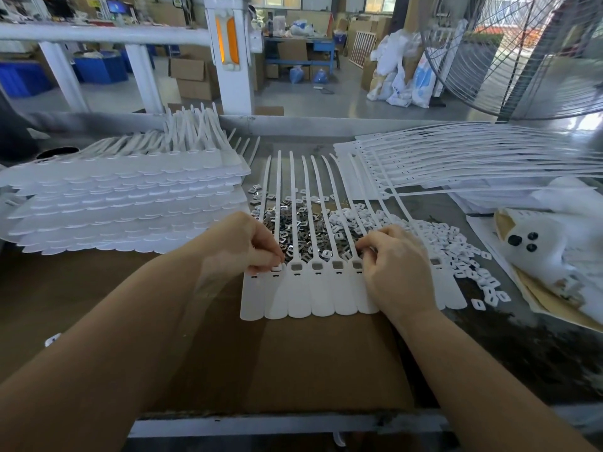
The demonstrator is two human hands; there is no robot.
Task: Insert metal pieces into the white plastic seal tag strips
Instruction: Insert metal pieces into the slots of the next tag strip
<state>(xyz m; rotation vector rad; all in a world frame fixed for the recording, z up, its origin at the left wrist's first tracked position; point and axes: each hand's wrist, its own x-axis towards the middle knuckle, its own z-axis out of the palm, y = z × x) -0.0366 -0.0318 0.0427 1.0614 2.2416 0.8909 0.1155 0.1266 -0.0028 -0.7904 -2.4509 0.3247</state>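
Grey metal workbench (538, 363) carries a brown cardboard sheet (313, 360) at front. Directly on it: stacked white tag strips (130, 203) left, metal pieces (303, 230) centre, small white plastic caps (463, 249) right.

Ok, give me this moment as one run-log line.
step: inserting | left hand: pinching metal piece at sheet's left end | right hand: fingers on seal tag sheet | metal pieces pile: behind sheet

Left hand (251, 244) fingers curled, pinching; right hand (396, 265) curled, palm down.
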